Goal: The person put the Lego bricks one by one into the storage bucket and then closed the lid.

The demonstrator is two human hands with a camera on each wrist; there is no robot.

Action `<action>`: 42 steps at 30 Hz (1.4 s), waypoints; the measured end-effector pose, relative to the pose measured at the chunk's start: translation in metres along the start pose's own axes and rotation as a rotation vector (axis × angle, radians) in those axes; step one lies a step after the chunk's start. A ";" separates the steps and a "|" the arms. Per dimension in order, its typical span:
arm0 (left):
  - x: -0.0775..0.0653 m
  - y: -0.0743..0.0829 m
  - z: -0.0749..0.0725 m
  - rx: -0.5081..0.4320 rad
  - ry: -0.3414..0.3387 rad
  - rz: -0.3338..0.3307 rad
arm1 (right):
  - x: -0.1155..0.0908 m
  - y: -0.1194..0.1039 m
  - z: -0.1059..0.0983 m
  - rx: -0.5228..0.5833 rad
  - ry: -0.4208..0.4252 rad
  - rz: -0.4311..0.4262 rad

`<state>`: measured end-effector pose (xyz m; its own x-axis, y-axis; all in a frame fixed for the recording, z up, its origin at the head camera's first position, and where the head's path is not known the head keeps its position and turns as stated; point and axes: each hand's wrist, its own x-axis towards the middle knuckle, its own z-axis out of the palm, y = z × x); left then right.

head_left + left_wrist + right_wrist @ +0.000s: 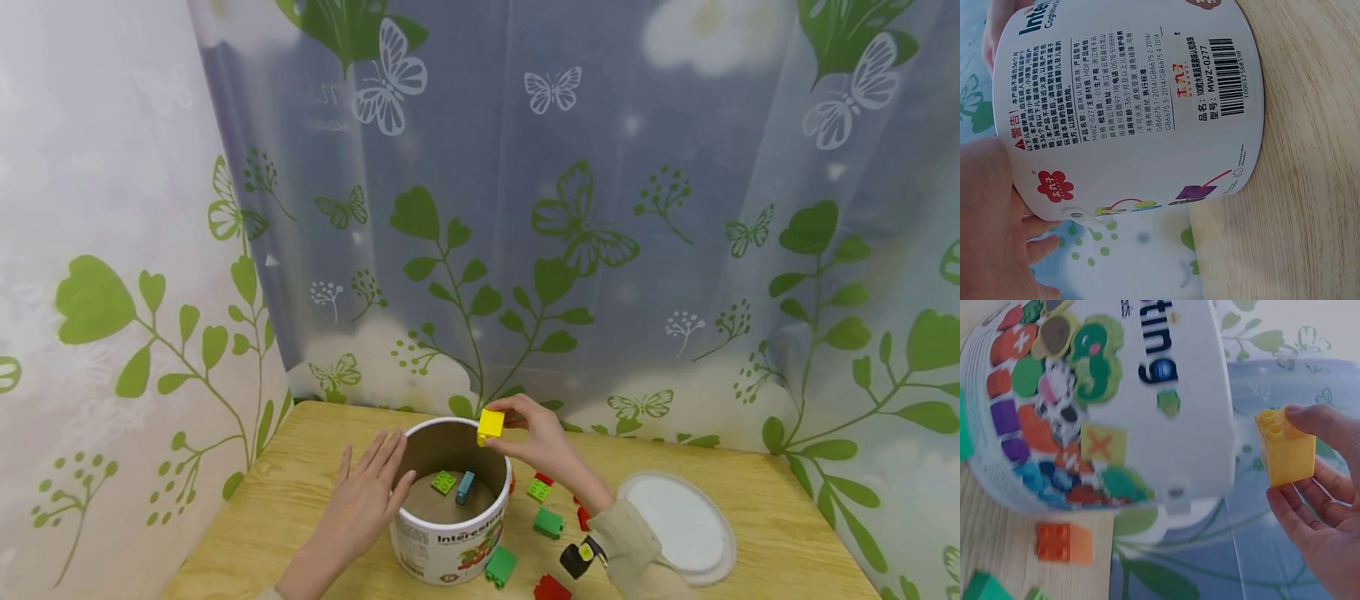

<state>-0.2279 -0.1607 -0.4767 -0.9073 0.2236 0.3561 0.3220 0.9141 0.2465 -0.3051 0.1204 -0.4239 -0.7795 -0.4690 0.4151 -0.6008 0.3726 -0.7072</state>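
Observation:
My right hand [536, 433] pinches a yellow toy brick [491, 425] between thumb and fingers, held up at the right rim of a white printed bucket [450, 558]. In the right wrist view the yellow brick [1288, 450] shows its studs toward the thumb. My left hand [369, 487] rests with extended fingers against the bucket's left rim; the left wrist view shows that hand [991, 219] beside the printed wall [1129, 112]. Inside the bucket lie a lime green brick [443, 482] and a blue brick [465, 487].
Right of the bucket, on the wooden table [330, 442], lie green bricks [548, 523], red bricks [552, 588], a lime brick [537, 490] and an orange brick [1063, 542]. A white round lid [678, 525] lies farther right. Behind the table hangs a patterned curtain [480, 250].

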 end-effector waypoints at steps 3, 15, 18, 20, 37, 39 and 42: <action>0.000 0.000 0.000 0.001 -0.004 -0.004 | 0.008 -0.004 0.012 0.002 -0.020 -0.020; 0.001 0.002 -0.001 0.008 -0.027 -0.019 | 0.018 -0.006 0.050 -0.058 -0.140 -0.045; 0.001 0.002 -0.001 0.002 -0.032 -0.023 | 0.016 -0.004 0.055 -0.102 -0.169 -0.036; 0.001 0.003 -0.002 -0.003 -0.035 -0.026 | 0.016 -0.004 0.058 -0.128 -0.178 -0.035; 0.001 0.002 -0.003 -0.013 -0.013 -0.008 | 0.019 -0.004 0.064 -0.316 -0.263 -0.061; 0.001 0.002 -0.003 -0.014 -0.013 -0.008 | 0.018 -0.004 0.064 -0.284 -0.250 -0.062; 0.000 0.001 -0.002 -0.021 -0.016 -0.010 | 0.017 -0.004 0.063 -0.205 -0.223 -0.044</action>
<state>-0.2270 -0.1602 -0.4743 -0.9148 0.2196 0.3391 0.3181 0.9090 0.2695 -0.3049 0.0598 -0.4499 -0.7073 -0.6442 0.2911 -0.6742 0.4908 -0.5519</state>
